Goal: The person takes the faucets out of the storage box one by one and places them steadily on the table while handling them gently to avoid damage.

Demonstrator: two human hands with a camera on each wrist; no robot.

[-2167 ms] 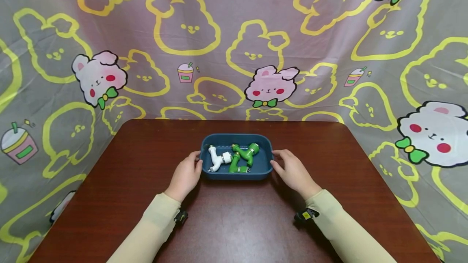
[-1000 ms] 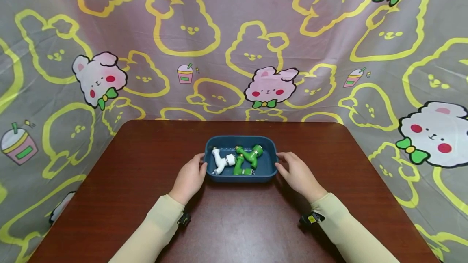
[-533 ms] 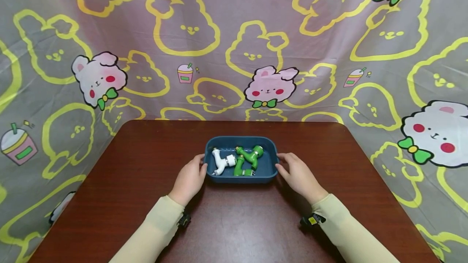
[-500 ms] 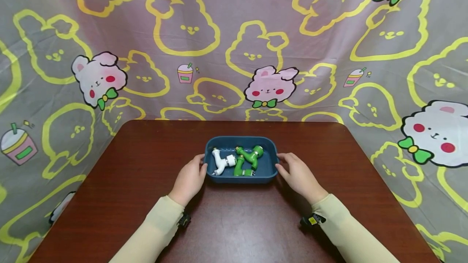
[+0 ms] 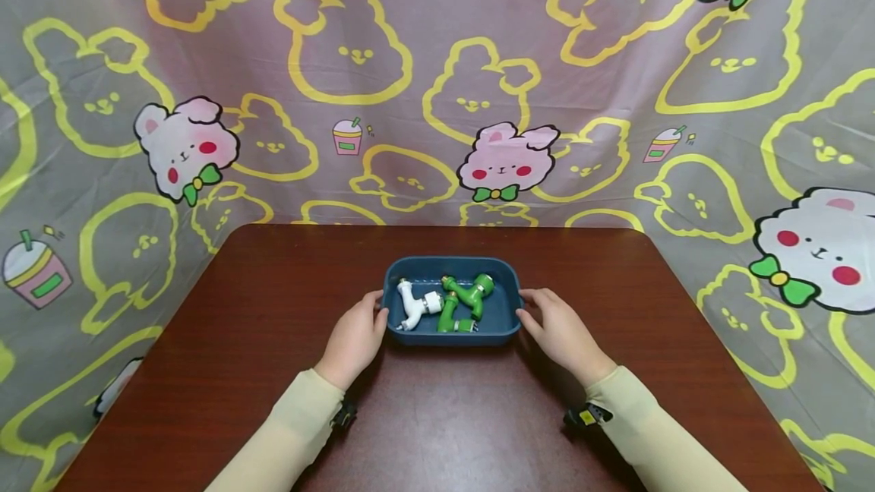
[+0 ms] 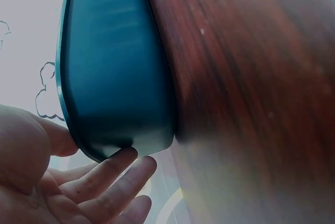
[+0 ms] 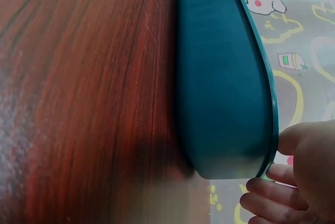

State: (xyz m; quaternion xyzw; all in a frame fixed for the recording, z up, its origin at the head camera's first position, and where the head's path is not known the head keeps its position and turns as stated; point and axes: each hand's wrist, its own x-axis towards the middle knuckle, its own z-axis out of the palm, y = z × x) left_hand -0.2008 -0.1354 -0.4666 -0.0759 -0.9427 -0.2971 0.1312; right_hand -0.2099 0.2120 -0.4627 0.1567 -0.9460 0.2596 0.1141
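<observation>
A dark blue tray is resting on the brown wooden table, between the person's two hands, its long side facing the person. The left hand is touching the tray's left end from outside: the thumb is meeting the near corner and the fingertips are lying against the end wall, all of them only slightly bent and standing apart. The right hand is doing much the same at the right end — thumb and index finger are touching the rim near the corner, the other fingers spreading loosely below. Neither hand is wrapping round the tray; how hard they are pressing, I cannot tell. Inside, a white tap is lying on its side in the left half, its thick end pointing toward two green ones. The farther green tap is lying toward the back right, while the nearer green tap is lying close to the front wall, the two appearing to touch. Pale sleeves are covering both forearms, and a cartoon-printed cloth is hanging behind the table.
</observation>
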